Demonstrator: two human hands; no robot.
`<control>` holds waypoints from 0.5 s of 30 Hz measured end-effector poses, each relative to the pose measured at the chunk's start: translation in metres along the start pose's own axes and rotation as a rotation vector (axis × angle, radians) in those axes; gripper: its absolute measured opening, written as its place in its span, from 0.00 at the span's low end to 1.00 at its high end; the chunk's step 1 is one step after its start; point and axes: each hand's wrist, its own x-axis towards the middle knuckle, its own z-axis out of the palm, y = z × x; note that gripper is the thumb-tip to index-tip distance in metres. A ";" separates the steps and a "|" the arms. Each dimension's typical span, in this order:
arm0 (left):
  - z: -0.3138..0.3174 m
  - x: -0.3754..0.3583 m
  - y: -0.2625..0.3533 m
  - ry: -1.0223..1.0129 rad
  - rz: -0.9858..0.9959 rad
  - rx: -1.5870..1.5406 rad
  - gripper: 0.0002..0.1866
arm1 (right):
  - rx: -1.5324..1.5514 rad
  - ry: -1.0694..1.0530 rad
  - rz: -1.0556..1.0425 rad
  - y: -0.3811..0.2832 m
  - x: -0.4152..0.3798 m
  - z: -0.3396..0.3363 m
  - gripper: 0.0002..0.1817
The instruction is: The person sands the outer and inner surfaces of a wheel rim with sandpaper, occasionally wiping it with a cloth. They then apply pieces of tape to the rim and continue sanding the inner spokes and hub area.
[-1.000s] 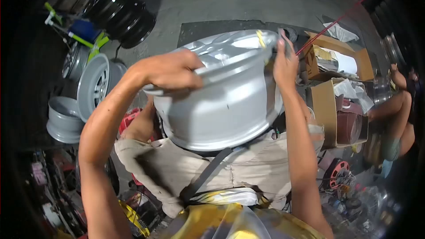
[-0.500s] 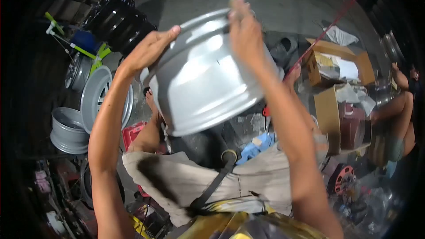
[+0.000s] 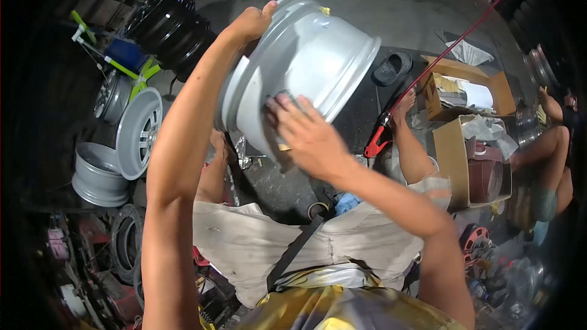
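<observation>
Wheel rim [image 3: 327, 49] could tip if our left hand [image 3: 251, 23], grasping it, slackens; what our blurred right hand [image 3: 310, 139] holds, we cannot tell.

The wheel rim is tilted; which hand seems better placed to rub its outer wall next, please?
Probably the right hand: it lies against the wheel rim, over the outer wall, while the left hand holds the upper edge.

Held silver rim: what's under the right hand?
Under the right hand, at its fingertips, a dark patch shows against the silver rim, too blurred to identify. Whatever the palm and fingers cover can't be seen.
</observation>
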 end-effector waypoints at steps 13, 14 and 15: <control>0.048 -0.029 0.030 0.107 -0.115 -0.463 0.35 | -0.055 0.319 0.291 0.080 0.038 0.016 0.24; 0.050 -0.022 0.028 0.148 -0.114 -0.521 0.35 | -0.052 0.242 0.365 0.042 0.009 0.018 0.28; 0.052 -0.016 0.024 0.189 -0.117 -0.578 0.35 | 0.017 0.175 0.355 0.013 -0.025 0.016 0.28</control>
